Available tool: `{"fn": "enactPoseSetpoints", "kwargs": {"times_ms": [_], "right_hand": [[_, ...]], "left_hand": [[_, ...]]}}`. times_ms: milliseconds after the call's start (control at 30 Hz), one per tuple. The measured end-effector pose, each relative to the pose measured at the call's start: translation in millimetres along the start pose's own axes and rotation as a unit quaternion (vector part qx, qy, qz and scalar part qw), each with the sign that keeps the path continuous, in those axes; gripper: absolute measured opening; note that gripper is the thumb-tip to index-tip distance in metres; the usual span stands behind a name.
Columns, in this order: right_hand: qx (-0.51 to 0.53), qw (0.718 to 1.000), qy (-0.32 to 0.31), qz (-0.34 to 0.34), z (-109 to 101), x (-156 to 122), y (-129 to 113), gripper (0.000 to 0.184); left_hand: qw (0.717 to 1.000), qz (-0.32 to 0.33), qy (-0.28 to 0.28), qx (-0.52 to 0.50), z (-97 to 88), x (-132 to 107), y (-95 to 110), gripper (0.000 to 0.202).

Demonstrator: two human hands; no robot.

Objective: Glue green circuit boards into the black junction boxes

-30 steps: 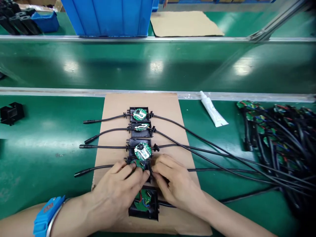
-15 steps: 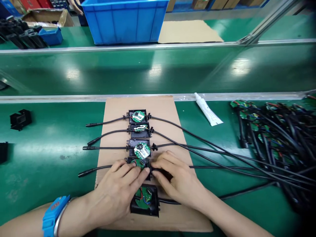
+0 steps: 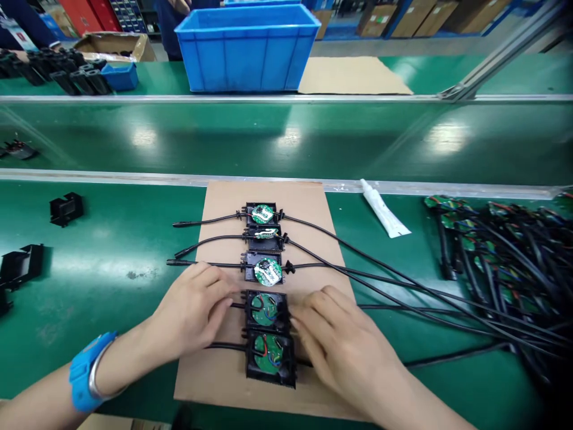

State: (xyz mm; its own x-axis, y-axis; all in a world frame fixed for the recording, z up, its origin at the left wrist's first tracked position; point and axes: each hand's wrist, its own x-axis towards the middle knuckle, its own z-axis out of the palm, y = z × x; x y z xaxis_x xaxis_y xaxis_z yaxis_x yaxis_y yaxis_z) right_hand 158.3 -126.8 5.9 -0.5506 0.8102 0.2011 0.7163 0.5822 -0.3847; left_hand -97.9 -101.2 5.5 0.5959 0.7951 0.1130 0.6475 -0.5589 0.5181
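Several small black housings with round green circuit boards lie in a column on a brown cardboard sheet (image 3: 224, 370), each with black cables running left and right. My left hand (image 3: 192, 307) rests left of the fourth housing (image 3: 265, 309), fingers stretched over its left cable. My right hand (image 3: 344, 346) lies to the right of that housing and the nearest housing (image 3: 270, 357), fingers extended and touching their right edges. Neither hand grips anything. The three farther housings (image 3: 264, 248) carry white paste on their boards.
A white tube (image 3: 384, 209) lies right of the cardboard. A pile of cabled green boards (image 3: 496, 251) fills the right side. Loose black housings (image 3: 66, 209) sit at left. A metal rail (image 3: 134, 177) borders a conveyor; a blue crate (image 3: 246, 51) stands beyond.
Both hands have come off the fourth housing and spread apart to its sides, leaving its green board uncovered. The camera has tilted up and shifted a little.
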Motion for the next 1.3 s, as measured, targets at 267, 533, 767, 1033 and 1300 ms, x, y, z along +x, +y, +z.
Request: {"fn": "enactPoseSetpoints", "kwargs": {"times_ms": [267,533,767,1033,1300], "right_hand": [[-0.095,0.993,-0.059,-0.044,41,22,-51,0.038],[0.089,0.994,-0.06,-0.019,4,21,-17,0.027],[0.051,0.998,0.028,0.017,2,26,60,0.019],[0.1,0.994,0.033,-0.037,-12,22,50,0.011],[0.034,0.996,-0.08,-0.037,-17,33,34,0.019]], "left_hand": [[0.994,-0.043,-0.062,-0.085,13.6,7,-10,0.015],[0.994,-0.035,-0.074,-0.074,-1.0,14,-12,0.014],[0.998,-0.011,-0.016,0.059,-0.2,40,-31,0.006],[0.999,-0.032,-0.007,-0.017,-12.1,25,-14,0.019],[0.997,-0.029,-0.038,0.06,-3.5,39,-12,0.026]]}}
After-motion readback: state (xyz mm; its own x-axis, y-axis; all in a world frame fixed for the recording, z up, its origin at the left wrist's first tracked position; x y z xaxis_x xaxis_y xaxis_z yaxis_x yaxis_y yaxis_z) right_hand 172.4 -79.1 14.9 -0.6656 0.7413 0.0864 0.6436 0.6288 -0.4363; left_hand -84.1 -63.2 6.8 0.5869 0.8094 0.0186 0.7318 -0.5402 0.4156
